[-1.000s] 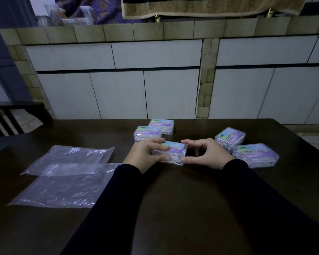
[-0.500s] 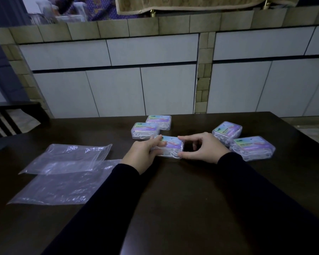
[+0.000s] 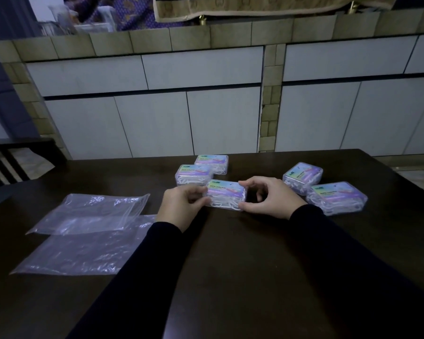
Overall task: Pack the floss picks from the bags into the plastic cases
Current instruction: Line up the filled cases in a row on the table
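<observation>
A clear plastic case (image 3: 227, 194) filled with white floss picks, its lid bearing a pastel label, lies on the dark table (image 3: 242, 253) in front of me. My left hand (image 3: 181, 206) pinches its left end between thumb and fingers. My right hand (image 3: 269, 199) pinches its right end the same way. Two filled cases (image 3: 194, 174) (image 3: 212, 161) sit just behind it. Two more filled cases (image 3: 302, 176) (image 3: 337, 196) lie to the right. Two flat clear plastic bags (image 3: 91, 211) (image 3: 83, 250) lie overlapping at the left.
A dark wooden chair back (image 3: 12, 157) stands at the table's left edge. White cabinet doors (image 3: 152, 123) under a tiled counter run along the wall behind the table. The table's far edge lies just past the rear cases.
The held case has stayed between both hands, shifting slightly away from me toward the rear cases. The view has tilted a little. The grips look the same.
</observation>
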Demonstrator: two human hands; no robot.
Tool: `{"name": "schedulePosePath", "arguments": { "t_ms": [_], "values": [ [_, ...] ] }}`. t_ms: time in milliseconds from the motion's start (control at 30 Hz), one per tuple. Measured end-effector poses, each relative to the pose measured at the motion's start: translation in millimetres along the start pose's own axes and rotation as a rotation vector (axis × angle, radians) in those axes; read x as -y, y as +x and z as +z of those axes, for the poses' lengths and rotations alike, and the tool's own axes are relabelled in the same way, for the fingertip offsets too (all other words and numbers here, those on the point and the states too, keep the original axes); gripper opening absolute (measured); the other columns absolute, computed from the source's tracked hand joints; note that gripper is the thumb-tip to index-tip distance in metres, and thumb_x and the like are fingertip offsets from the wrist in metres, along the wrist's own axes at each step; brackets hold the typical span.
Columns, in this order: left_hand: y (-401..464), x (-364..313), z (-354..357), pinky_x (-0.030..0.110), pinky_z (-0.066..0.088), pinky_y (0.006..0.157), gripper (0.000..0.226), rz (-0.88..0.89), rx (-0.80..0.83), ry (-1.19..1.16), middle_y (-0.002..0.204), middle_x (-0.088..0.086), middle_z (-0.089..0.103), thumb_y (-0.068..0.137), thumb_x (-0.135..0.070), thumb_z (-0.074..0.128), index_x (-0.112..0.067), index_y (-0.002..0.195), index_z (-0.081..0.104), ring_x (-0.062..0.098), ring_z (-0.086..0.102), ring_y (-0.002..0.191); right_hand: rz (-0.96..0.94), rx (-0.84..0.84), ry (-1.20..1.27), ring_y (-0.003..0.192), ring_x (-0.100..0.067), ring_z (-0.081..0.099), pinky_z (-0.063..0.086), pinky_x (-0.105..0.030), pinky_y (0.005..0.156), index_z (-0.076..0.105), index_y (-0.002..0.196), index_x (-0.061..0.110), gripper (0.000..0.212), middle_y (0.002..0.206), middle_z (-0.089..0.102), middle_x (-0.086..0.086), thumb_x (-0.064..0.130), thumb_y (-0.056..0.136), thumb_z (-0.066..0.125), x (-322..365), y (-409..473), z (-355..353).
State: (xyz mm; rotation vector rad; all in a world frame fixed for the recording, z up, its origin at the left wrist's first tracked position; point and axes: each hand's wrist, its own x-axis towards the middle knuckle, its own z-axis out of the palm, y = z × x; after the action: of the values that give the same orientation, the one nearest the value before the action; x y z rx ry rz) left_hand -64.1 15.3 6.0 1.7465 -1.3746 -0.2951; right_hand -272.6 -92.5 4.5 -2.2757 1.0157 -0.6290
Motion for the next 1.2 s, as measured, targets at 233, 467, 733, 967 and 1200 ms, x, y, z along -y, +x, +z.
{"name": "schedulePosePath", "arguments": {
  "t_ms": [233,467,733,967,1200],
  "values": [
    [4,-1,-2,0.013,0.04,0.09,0.027,0.084,0.037,0.176,0.109,-0.008,0.069,0.083,-0.026,0.073,-0.015,0.108,0.073,0.0,0.06,0.099,0.011,-0.029,-0.037,0.084,-0.008,0.055,0.045,-0.019,0.068,0.054,0.129,0.036,0.055,0.111,0.06,0.012,0.037,0.079,0.075,0,0,5],
    [0,-6,8,0.021,0.041,0.1,0.029,0.403,0.041,0.358,0.127,-0.009,0.06,0.086,-0.023,0.069,-0.022,0.115,0.069,0.008,0.055,0.115,0.028,-0.033,-0.054,0.09,-0.009,0.056,0.051,-0.027,0.079,0.052,0.129,0.038,0.055,0.114,0.059,0.009,0.039,0.079,0.075,0,1,6],
    [4,-13,19,0.009,0.039,0.087,0.01,0.317,0.029,0.165,0.108,-0.01,0.061,0.085,-0.019,0.071,-0.015,0.094,0.074,-0.001,0.053,0.096,0.031,-0.044,-0.055,0.094,-0.008,0.055,0.051,-0.029,0.082,0.051,0.129,0.038,0.055,0.118,0.058,0.006,0.038,0.079,0.074,3,-2,6],
    [6,-6,10,0.005,0.042,0.081,0.015,0.338,-0.078,0.032,0.101,-0.013,0.061,0.087,-0.015,0.067,-0.019,0.1,0.073,0.001,0.058,0.093,-0.119,-0.112,-0.317,0.133,-0.01,0.028,0.03,-0.038,0.111,0.052,0.133,0.032,0.055,0.144,0.037,0.01,0.045,0.081,0.067,20,-6,13],
    [54,-2,-3,0.037,0.032,0.111,0.046,0.042,0.049,0.461,0.147,0.007,0.037,0.091,-0.007,0.052,-0.017,0.135,0.052,0.025,0.035,0.135,-0.286,-0.158,-0.398,0.123,-0.008,0.045,0.035,-0.024,0.107,0.062,0.127,0.022,0.039,0.129,0.06,0.005,0.035,0.091,0.063,41,1,30]
  ]
}}
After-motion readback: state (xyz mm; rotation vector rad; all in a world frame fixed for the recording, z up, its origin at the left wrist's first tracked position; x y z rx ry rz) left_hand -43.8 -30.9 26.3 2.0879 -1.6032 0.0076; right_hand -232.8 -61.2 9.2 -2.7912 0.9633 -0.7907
